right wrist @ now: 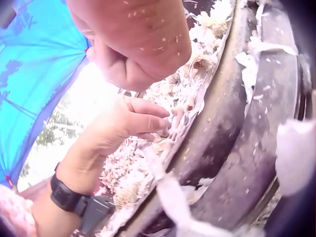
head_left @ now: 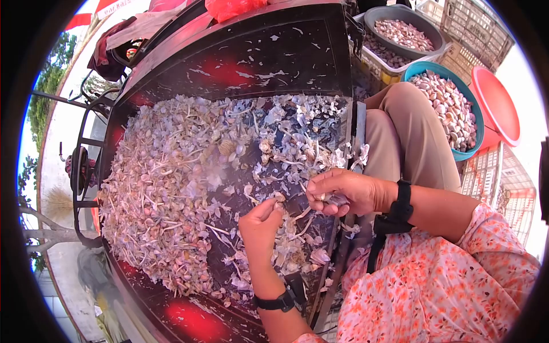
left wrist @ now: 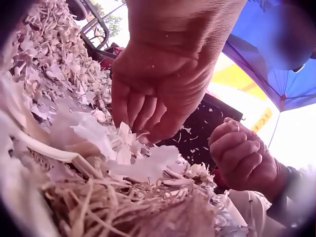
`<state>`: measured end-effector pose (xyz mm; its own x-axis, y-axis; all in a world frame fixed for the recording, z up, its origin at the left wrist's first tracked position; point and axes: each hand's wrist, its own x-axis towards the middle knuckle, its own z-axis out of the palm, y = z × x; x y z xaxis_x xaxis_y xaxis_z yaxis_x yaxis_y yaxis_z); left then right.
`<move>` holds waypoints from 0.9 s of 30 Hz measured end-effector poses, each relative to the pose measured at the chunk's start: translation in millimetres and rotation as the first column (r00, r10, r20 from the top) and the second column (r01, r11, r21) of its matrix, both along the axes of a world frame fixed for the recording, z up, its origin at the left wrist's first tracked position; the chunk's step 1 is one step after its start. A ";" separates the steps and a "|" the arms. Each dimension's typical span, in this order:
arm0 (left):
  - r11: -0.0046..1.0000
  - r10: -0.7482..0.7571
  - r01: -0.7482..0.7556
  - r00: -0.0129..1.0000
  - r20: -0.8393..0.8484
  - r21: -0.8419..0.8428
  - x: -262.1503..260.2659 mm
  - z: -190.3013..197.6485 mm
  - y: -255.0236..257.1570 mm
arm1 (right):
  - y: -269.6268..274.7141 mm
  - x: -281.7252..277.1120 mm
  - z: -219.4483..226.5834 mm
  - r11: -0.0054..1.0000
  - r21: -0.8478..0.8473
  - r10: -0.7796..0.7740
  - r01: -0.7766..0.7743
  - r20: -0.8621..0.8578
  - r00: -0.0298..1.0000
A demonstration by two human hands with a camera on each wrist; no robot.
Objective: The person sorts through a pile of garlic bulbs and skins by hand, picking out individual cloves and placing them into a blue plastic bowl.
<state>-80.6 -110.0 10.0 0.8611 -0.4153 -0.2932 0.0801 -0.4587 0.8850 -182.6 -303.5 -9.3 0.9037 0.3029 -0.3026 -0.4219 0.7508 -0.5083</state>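
Observation:
In the head view the left hand (head_left: 260,231) pinches a small pale piece (head_left: 279,197) between thumb and forefinger, above scattered garlic skins. Just to its right the right hand (head_left: 349,191) has its fingers curled round garlic cloves (head_left: 336,199), partly hidden by the fingers. The two hands are apart. The left wrist view shows the left hand (left wrist: 158,84) low over papery skins and dry roots (left wrist: 98,207), with the right hand (left wrist: 242,155) curled beyond. In the right wrist view the right hand (right wrist: 138,39) hides what it holds.
A large heap of garlic (head_left: 166,194) and skins covers the left of the dark tray (head_left: 274,51). At the upper right stand a teal basin of cloves (head_left: 449,108), a grey basin of cloves (head_left: 403,34), a red bucket (head_left: 496,103) and plastic crates (head_left: 477,28). The person's knees are beside the tray.

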 end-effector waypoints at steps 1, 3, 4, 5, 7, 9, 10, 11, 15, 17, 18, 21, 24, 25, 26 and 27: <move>1.000 -0.005 0.005 1.000 0.005 0.001 -3.0 5.0 1.5 | 1.8 -2.5 1.6 1.000 0.001 -0.005 0.005 0.005 1.000; 0.882 0.112 -0.265 0.921 -0.373 -0.390 -10.3 9.7 8.9 | 9.3 -7.6 4.7 0.994 0.066 -0.084 0.088 -0.066 0.994; 0.844 0.049 -0.260 0.908 -0.416 -0.469 -11.4 3.5 17.3 | 13.5 -9.6 0.1 0.991 0.077 -0.108 0.112 -0.051 0.993; 0.844 0.047 -0.256 0.911 -0.410 -0.472 -15.5 4.6 19.0 | 16.7 -10.9 3.6 0.991 0.076 -0.110 0.113 -0.045 0.993; 0.691 -0.007 -0.285 0.916 -0.401 -0.664 -29.9 8.6 15.5 | 22.5 -15.0 13.6 0.996 -0.013 -0.086 0.085 -0.062 0.994; 0.665 0.005 -0.257 0.940 -0.340 -0.701 -43.9 15.3 6.6 | 27.5 -17.0 16.8 0.998 -0.035 -0.060 0.059 -0.038 0.997; 0.724 0.085 -0.192 0.978 -0.190 -0.663 -51.0 18.3 1.2 | 30.4 -18.5 20.1 0.998 -0.022 -0.053 0.052 -0.040 0.998; 0.781 0.150 -0.137 0.988 -0.029 -0.610 -58.1 21.2 -3.6 | 33.7 -20.3 24.3 0.999 -0.007 -0.046 0.046 -0.042 0.998; 0.919 0.162 -0.011 0.922 0.351 -0.394 -73.4 21.2 -17.8 | 37.7 -26.3 34.0 0.993 0.071 -0.089 0.089 -0.007 0.996; 0.932 0.112 0.078 0.866 0.488 -0.354 -75.0 16.5 -16.3 | 37.6 -30.7 31.5 0.992 0.072 -0.103 0.101 0.022 0.994; 0.925 0.111 0.115 0.829 0.548 -0.363 -78.7 15.4 -17.3 | 37.5 -32.4 31.4 0.991 0.075 -0.111 0.107 0.049 0.993; 0.910 0.099 0.194 0.757 0.646 -0.367 -84.4 20.9 -13.3 | 37.9 -38.8 47.1 0.993 0.046 -0.113 0.111 0.037 0.993; 0.763 0.293 0.116 0.815 0.499 -0.637 -81.9 23.7 -9.1 | 34.9 -50.1 61.9 0.999 0.016 -0.047 0.044 0.166 0.985; 0.760 0.297 0.120 0.810 0.506 -0.639 -73.7 26.1 -5.9 | 34.8 -56.3 68.2 0.999 -0.041 0.001 0.009 0.236 0.972; 0.889 0.279 -0.023 0.818 0.502 -0.457 -63.3 27.9 -2.2 | 37.7 -63.0 72.4 0.989 -0.126 -0.016 0.077 0.424 0.906; 0.956 0.266 -0.163 0.830 0.491 -0.242 -53.1 28.7 1.6 | 38.6 -68.9 80.0 0.968 -0.194 -0.012 0.158 0.594 0.804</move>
